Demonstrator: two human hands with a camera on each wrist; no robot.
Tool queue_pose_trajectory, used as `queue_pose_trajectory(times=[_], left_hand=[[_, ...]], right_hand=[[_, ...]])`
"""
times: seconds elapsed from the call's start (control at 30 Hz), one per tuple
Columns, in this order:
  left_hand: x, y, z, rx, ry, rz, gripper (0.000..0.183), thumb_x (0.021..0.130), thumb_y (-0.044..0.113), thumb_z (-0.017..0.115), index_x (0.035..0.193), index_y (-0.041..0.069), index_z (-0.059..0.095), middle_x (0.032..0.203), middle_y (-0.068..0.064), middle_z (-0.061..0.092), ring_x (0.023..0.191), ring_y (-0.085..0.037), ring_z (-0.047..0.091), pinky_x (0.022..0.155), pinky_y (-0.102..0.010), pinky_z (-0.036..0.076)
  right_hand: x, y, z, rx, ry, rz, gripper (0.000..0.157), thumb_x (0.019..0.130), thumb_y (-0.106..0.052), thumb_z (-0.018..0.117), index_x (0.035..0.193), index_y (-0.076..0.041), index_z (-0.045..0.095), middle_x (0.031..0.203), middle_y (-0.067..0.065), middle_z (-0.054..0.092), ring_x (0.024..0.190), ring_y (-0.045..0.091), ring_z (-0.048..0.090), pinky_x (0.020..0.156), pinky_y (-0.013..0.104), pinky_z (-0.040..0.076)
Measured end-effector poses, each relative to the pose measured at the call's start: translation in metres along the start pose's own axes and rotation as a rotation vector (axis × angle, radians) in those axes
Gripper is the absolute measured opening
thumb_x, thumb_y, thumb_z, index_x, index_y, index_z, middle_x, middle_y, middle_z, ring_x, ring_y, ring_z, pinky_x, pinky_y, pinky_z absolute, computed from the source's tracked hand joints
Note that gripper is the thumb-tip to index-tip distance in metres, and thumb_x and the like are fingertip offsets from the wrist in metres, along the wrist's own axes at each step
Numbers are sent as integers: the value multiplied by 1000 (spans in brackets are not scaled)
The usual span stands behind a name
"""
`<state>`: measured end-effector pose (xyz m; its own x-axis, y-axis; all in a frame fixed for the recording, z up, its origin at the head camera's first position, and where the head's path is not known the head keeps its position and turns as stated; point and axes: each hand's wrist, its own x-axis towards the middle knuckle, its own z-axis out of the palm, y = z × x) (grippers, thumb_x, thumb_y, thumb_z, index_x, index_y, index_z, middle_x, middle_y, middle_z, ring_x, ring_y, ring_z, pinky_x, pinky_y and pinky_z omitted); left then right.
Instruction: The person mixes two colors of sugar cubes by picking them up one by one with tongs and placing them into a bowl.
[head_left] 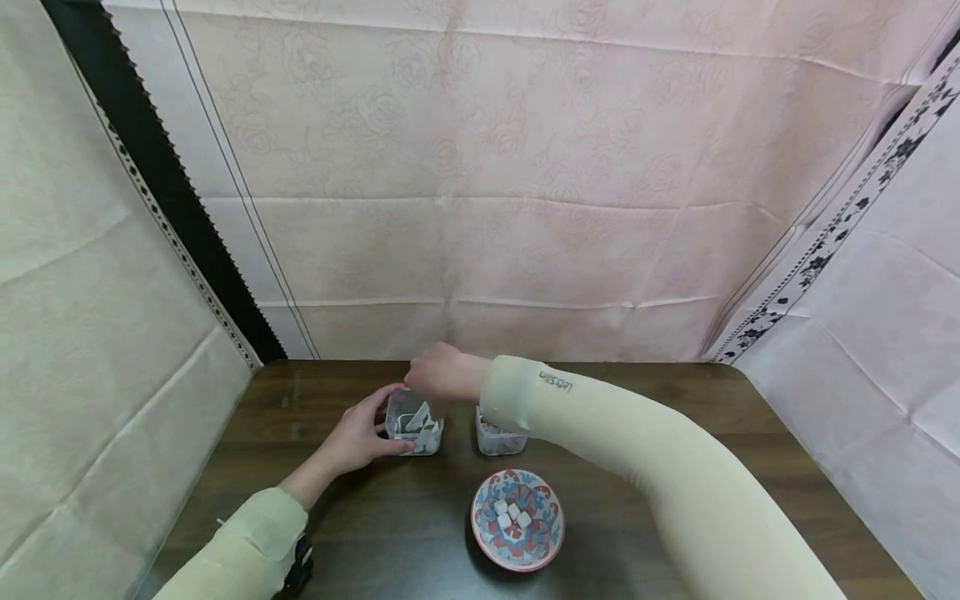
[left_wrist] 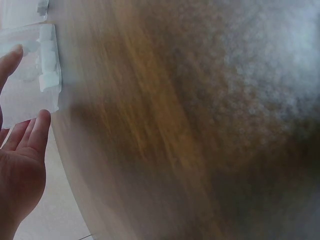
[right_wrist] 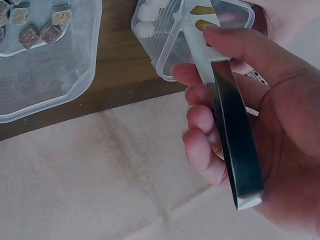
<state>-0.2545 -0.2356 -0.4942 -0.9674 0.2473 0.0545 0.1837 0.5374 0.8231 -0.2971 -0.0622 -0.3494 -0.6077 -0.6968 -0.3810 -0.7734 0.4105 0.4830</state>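
My left hand (head_left: 358, 437) grips a clear plastic container (head_left: 424, 444) at the table's back, thumb on the near side and fingers around the far side. White cubes (left_wrist: 48, 55) show through its wall in the left wrist view. Above that container, my right hand (head_left: 444, 372) holds a pair of tongs (right_wrist: 237, 140) with a shiny metal handle and slotted white ends. The white ends reach into the container; whether they pinch a cube I cannot tell. Just to the right stands a second clear container (right_wrist: 75, 92) holding brown cubes (right_wrist: 29, 36).
A round patterned dish (head_left: 517, 563) with a pink rim stands nearer on the wooden table (head_left: 375, 533), with several white cubes (head_left: 504, 522) in it. Pale cloth (head_left: 525, 250) hangs behind the table's back edge and at both sides. My right forearm crosses over the table.
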Motion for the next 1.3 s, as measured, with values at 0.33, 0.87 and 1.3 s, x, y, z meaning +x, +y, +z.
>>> queue_pose_trajectory(times=[0.33, 0.87, 1.3], left_hand=[[0, 0, 0, 15, 3, -3, 95, 85, 16, 94, 162, 9, 40, 162, -23, 44, 142, -45, 52, 106, -48, 57], [-2, 4, -1, 15, 2, -2, 95, 85, 19, 94, 162, 8, 40, 162, -25, 43, 142, -47, 52, 105, -49, 57], [-1, 1, 0, -1, -7, -3, 95, 85, 17, 93, 162, 9, 39, 161, -22, 46, 142, -44, 52, 106, -49, 56]], right_hand=[[6, 1, -1, -47, 21, 40, 36, 94, -44, 79, 125, -24, 77, 114, -6, 75, 95, 10, 69, 82, 29, 62], [6, 5, -6, 11, -17, 58, 37, 90, -45, 83, 119, -23, 76, 106, -6, 73, 88, 11, 63, 80, 28, 60], [10, -6, -6, -46, -49, 58, 36, 95, -44, 76, 126, -26, 75, 114, -8, 73, 92, 8, 65, 79, 27, 61]])
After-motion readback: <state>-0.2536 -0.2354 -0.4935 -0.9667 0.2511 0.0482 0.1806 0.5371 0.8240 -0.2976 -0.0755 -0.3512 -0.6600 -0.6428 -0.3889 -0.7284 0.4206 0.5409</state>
